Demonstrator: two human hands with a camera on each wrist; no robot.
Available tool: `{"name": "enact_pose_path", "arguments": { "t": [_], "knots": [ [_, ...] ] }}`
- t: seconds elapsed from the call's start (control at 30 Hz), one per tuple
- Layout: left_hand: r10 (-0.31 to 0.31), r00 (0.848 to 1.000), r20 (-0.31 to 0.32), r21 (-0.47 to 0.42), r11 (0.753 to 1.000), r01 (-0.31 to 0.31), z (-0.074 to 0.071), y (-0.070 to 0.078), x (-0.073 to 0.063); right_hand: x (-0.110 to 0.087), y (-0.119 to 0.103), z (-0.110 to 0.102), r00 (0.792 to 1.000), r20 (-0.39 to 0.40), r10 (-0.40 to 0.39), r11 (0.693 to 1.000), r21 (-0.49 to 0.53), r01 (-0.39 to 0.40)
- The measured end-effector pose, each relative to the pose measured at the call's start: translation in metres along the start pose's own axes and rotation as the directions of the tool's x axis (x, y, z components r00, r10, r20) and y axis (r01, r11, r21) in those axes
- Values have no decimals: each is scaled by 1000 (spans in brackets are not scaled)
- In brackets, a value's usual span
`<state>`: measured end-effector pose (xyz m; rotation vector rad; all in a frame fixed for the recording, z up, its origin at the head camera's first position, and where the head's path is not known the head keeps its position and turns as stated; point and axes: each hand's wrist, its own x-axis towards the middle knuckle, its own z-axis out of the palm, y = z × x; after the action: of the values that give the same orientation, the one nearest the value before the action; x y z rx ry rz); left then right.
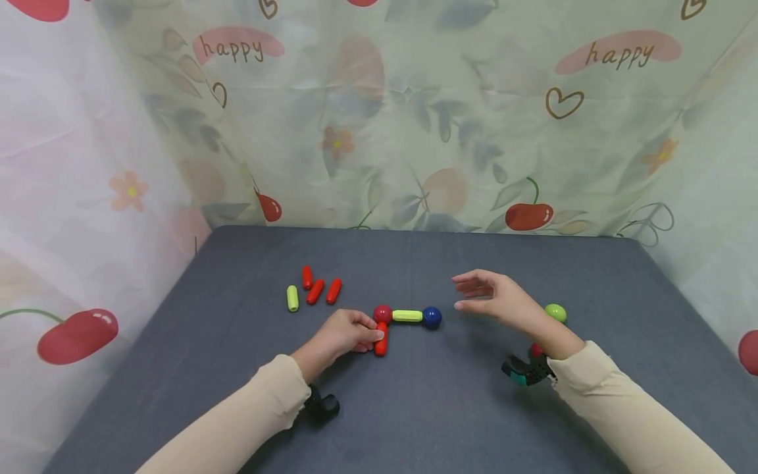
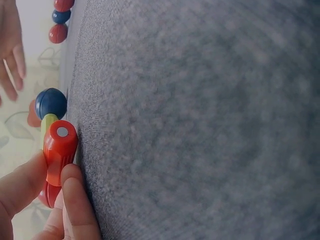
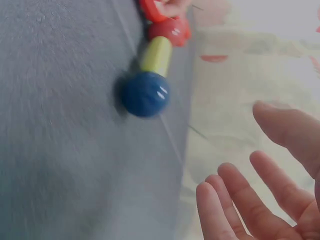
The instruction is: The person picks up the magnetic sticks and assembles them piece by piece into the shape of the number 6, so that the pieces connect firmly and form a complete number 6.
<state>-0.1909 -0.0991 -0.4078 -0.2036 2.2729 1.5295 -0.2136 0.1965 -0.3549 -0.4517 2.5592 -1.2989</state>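
My left hand (image 1: 349,331) pinches a red rod (image 1: 381,341) between thumb and fingers; its free end, with a round silvery tip, faces the left wrist camera. The rod's far end meets a red ball (image 1: 383,313). From that ball a yellow-green rod (image 1: 407,316) runs right to a dark blue ball (image 1: 432,318), all lying on the table. My right hand (image 1: 494,296) hovers to the right of the blue ball, apart from it. Its fingers (image 3: 245,200) are spread and loosely bent, with nothing between them and the thumb.
Several loose red rods (image 1: 316,291) and a yellow-green rod (image 1: 293,298) lie at the back left of the dark grey table (image 1: 249,263). A green ball (image 1: 555,312) and a partly hidden red ball (image 1: 535,349) sit by my right forearm. A patterned curtain (image 1: 408,131) stands behind.
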Motion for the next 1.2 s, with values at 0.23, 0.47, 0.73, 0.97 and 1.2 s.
{"name": "enact_pose_path", "arguments": {
  "t": [0.23,0.47,0.73,0.97,1.2],
  "knots": [
    [4,1000,-1,5,1000,-4,0,0,-1,-32,-1,-34,992,-128,22,998,-60,-30],
    [5,1000,0,0,1000,-5,0,0,-1,-63,19,-52,980,-195,51,996,-66,-65],
    [3,1000,-4,4,1000,-3,0,1,-1,-89,45,-46,968,-231,99,988,-96,-124],
    [8,1000,1,8,1000,-8,0,1,-2,-102,60,-40,958,-255,127,985,-84,-153],
    [0,1000,4,5,1000,0,0,1,-3,-108,70,-33,963,-237,128,985,-83,-151]
  ]
}}
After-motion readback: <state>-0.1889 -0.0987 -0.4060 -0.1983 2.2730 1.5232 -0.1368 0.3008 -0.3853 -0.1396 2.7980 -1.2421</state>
